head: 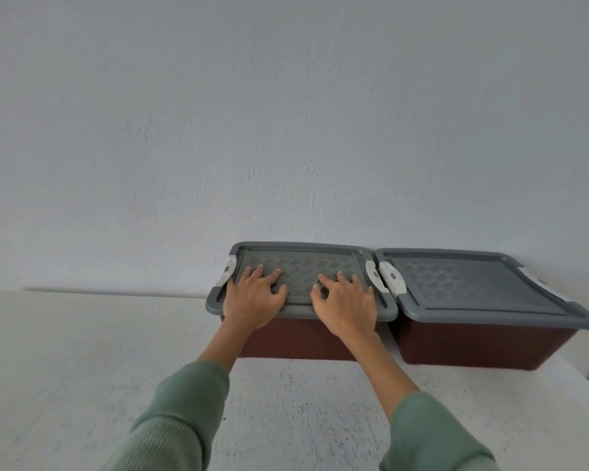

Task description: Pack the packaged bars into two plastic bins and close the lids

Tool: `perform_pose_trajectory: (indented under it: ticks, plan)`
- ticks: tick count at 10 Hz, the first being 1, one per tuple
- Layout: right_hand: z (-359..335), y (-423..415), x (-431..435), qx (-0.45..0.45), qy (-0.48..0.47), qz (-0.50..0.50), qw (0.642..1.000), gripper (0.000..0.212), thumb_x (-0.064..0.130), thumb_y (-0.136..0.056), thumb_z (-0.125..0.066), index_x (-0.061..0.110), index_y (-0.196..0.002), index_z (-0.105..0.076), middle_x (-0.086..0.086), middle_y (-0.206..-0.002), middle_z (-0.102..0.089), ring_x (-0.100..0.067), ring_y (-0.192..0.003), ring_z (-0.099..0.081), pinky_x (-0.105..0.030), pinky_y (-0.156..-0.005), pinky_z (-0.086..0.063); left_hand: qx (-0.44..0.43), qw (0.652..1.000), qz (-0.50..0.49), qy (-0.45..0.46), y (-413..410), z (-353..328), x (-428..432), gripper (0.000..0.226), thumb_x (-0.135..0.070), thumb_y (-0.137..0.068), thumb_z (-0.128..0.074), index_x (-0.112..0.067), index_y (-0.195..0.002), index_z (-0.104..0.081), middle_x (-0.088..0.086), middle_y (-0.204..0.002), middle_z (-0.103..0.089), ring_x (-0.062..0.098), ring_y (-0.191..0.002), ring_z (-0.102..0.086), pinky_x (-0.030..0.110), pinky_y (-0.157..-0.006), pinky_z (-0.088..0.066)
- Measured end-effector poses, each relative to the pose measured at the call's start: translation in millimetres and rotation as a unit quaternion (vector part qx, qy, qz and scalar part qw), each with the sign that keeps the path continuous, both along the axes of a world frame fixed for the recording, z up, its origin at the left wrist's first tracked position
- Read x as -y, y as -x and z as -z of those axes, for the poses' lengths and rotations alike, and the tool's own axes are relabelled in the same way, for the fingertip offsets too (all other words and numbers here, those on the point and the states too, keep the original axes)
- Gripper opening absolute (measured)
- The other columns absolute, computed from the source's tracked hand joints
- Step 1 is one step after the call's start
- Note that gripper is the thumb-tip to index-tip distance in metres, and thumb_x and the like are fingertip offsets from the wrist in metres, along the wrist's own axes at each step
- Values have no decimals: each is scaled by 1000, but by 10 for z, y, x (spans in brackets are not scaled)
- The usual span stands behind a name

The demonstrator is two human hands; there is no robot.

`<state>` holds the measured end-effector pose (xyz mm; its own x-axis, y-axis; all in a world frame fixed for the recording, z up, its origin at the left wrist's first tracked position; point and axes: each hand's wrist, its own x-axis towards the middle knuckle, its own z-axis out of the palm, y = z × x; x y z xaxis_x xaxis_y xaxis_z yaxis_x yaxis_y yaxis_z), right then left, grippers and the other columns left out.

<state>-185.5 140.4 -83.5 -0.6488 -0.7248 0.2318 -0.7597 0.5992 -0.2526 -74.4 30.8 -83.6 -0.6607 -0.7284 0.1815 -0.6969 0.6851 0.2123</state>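
Pale textured wall [286, 113] backs the white speckled tabletop [65, 368], where the left dark-red plastic bin [293, 339] and right dark-red plastic bin [473, 346] sit side by side, grey lids on. My left hand [254, 300] and right hand [346, 304] press spread, uncurled fingers on the left grey patterned lid [303, 263].

White table [82, 351] against a pale textured wall [252, 113].

My left hand [254, 299] and right hand [346, 302] press flat on the left bin's grey lid [303, 261]; right bin [470, 348] lidded.
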Motion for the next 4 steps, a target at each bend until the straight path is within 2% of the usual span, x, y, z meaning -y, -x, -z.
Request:
perform_pose_trajectory:
  ticks: [1,2,3,4]
  plan:
    - [-4,7,-11,-21,31,13,999,46,43,-95,-30,28,-136,-47,-7,-146,-42,-29,-138,-31,-51,-113,-23,-52,998,-13,11,-26,5,14,55,-47,-91,-22,-28,-138,-43,3,-146,-40,21,-137,-33,42,-109,-28]
    - [104,-52,-65,-46,98,-4,994,45,36,-95,-29,21,-124,-60,-6,-128,-59,-27,-123,-49,-45,-103,-36,-179,979,-30,90,-88,100,-196,76,-46,-78,-5,-16,-102,-70,3,-105,-68,21,-93,-62,31,-77,-42]
    - [170,-187,-266,-109,178,-11,978,50,35,-93,-26,15,-120,-63,-12,-124,-62,-33,-116,-57,-48,-99,-41,-211,972,-17,101,-226,212,-397,62,-39,-86,-15,-16,-113,-65,4,-118,-65,22,-114,-58,37,-99,-38]
    - [663,-524,-797,-126,205,-41,970,66,32,-85,-58,21,-145,-33,-15,-148,-36,-35,-135,-37,-49,-103,-38,-236,965,52,101,-570,679,-949,59,-37,-86,-35,-21,-143,-33,3,-155,-22,25,-144,-19,44,-114,-21]
